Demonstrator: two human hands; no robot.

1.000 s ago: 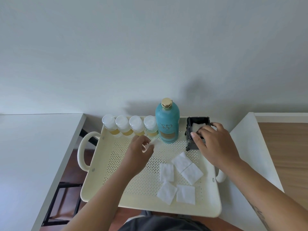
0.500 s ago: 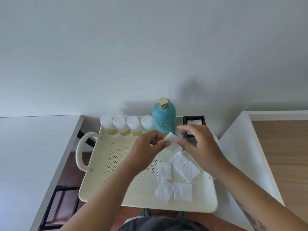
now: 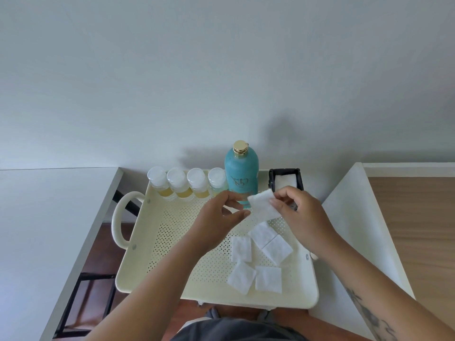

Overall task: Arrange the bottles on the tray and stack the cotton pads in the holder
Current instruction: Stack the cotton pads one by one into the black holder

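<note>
The tray (image 3: 283, 301) was cream, its floor dotted all over with small holes. On its far side stood a teal bottle (image 3: 241, 173) with a gold cap (image 3: 240, 146). Left of it, the small bottles (image 3: 179, 183) had cloudy white caps and pale yellow liquid. The holder (image 3: 299, 179) was black. The cotton pads (image 3: 268, 279) and the lifted pad (image 3: 262, 205) were white, like the table (image 3: 49, 217). The floor (image 3: 103, 242) was reddish brown, and a dark tattoo (image 3: 369, 316) marked the right forearm.
</note>
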